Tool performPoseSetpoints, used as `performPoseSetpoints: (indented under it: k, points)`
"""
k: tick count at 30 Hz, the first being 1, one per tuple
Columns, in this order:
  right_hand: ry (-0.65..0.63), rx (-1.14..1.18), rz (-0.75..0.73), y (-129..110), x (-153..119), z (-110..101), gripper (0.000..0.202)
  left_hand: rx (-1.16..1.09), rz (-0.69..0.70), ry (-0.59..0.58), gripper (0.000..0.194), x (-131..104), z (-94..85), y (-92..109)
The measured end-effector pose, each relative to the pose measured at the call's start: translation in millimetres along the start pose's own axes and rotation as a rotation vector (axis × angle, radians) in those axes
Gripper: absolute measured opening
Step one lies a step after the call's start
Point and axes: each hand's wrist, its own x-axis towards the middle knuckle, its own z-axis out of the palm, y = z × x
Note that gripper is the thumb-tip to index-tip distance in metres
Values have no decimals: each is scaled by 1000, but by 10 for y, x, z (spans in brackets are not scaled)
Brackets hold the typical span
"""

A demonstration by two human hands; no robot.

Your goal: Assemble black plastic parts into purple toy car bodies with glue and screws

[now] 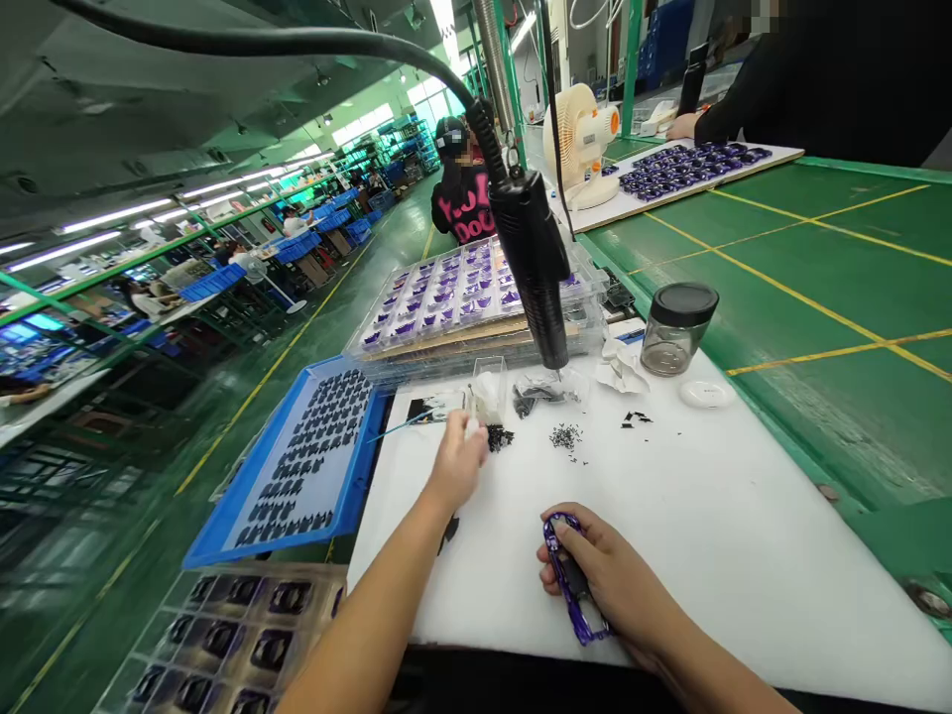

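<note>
My right hand (595, 565) grips a glossy purple plastic housing (576, 595), a long shell with a dark piece inside, tilted just above the white work surface. Farther forward, my left hand (457, 461) is closed around a small white object (471, 426), mostly covered by the fingers. Beside those fingers lies a pile of small black parts (500, 438), with a clear plastic box (489, 387) behind. A scatter of tiny screws (566, 436) is to the right of that pile. Over the table hangs a black electric screwdriver (532, 258), touched by neither hand.
At left are a blue tray (357, 496) of dark parts and a clear compartment tray (260, 605). Stacked trays (476, 337) stand behind the white board (706, 555). A lidded jar (673, 332), white case (706, 395) and fan (580, 139) are right. Other people sit nearby.
</note>
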Motion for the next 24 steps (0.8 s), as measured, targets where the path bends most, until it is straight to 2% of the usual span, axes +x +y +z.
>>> performPoseSetpoints:
  k: [2, 4, 7, 13, 19, 24]
  points:
    - [3, -7, -7, 6, 5, -5, 28, -35, -11, -117, 20, -122, 108, -25]
    - [0, -14, -13, 9, 6, -9, 28, -45, -3, -159, 24, -161, 193, -38]
    - [-23, -22, -15, 16, 4, -20, 25, -15, 13, -158, 27, -138, 255, -50]
    - [-44, -25, -14, 31, 14, -48, 23, 152, 27, -184, 20, -166, 257, -59]
    - [-28, -66, 1, 5, 1, -46, 24, 277, 11, -160, 33, -170, 260, -96]
    - [15, -87, 11, -8, -6, -19, 30, 322, 16, -181, 33, -163, 259, -97]
